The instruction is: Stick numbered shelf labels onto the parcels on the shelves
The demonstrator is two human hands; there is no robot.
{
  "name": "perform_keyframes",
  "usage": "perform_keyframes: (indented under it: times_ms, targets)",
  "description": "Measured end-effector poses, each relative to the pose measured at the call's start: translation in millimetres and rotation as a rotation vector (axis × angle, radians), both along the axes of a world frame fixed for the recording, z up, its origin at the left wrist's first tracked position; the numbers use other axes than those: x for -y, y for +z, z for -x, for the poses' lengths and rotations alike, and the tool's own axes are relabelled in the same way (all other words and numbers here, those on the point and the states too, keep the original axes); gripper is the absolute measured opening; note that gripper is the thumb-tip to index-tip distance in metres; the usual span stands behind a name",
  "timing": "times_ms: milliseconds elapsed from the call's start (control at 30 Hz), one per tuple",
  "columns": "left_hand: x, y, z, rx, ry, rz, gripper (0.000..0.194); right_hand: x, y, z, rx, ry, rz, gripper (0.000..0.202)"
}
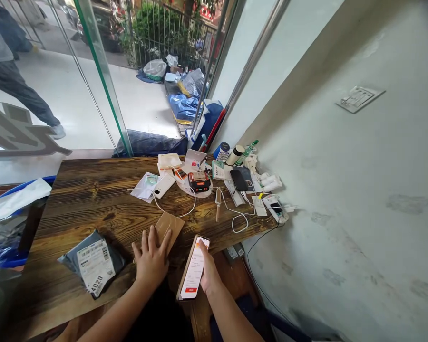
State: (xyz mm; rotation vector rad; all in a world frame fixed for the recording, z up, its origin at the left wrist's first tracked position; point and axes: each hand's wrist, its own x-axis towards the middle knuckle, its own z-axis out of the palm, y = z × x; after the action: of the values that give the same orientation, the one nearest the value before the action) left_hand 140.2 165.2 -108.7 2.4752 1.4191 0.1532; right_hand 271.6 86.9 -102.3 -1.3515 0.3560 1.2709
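Note:
My left hand [151, 259] lies flat, fingers spread, on a small brown cardboard parcel [171, 224] near the front edge of the wooden table [92, 199]. My right hand [209, 270] holds a smartphone [194, 268] upright over the table's front edge; its lit screen shows a white page with red and orange marks. A grey plastic mail bag with a white shipping label [94, 266] lies on the table to the left of my left hand.
At the back of the table lie a white power bank [164, 186], an orange-black label printer [199, 181], white cables [235, 216], a black phone [239, 180], bottles and paper slips. A wall stands at right, glass panels behind. Someone walks outside [7, 71].

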Motion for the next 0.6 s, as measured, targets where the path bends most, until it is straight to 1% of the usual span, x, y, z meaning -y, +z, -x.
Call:
perform_keyframes:
  times_ms: [67,100,133,167,233,267,300,333,367,467,533,600]
  targets:
    - [-8.2,-0.6,6.9,0.055,0.061,0.087,0.068,-5.1,-1.3,-0.2,0.016,-0.005,0.040,0.051]
    - [-17.5,0.0,13.9,0.128,0.110,0.174,0.069,-6.4,0.3,-0.5,-0.005,0.003,0.037,0.051]
    - [-28.1,1.1,22.6,0.238,0.176,0.297,0.072,-6.9,3.4,-0.8,-0.047,0.015,0.016,0.051]
    - [-38.4,2.6,32.1,0.384,0.257,0.458,0.074,-6.7,7.8,-1.0,-0.103,0.033,-0.025,0.053]
    - [-53.9,5.9,50.3,0.714,0.440,0.843,0.079,-4.8,18.5,-0.8,-0.212,0.086,-0.143,0.059]
    - [-58.3,7.1,57.7,0.851,0.532,1.013,0.080,-3.4,24.0,-0.3,-0.245,0.115,-0.205,0.062]
    - [-60.7,7.9,63.4,0.950,0.615,1.137,0.080,-1.8,29.0,0.6,-0.258,0.140,-0.263,0.063]
    - [-61.8,8.0,67.4,1.015,0.683,1.205,0.079,-0.3,33.2,2.0,-0.256,0.157,-0.316,0.063]
    - [-62.5,7.6,70.0,1.056,0.739,1.229,0.077,1.0,36.5,3.8,-0.245,0.168,-0.363,0.062]
    - [-69.2,6.1,74.8,1.194,0.900,1.227,0.067,2.9,40.4,10.7,-0.226,0.174,-0.453,0.052]
    - [-79.8,7.2,81.3,1.293,1.010,1.237,0.060,2.7,38.8,14.9,-0.227,0.166,-0.453,0.047]
    - [-91.8,10.5,92.2,1.376,1.079,1.253,0.054,2.0,35.7,17.6,-0.212,0.140,-0.413,0.044]
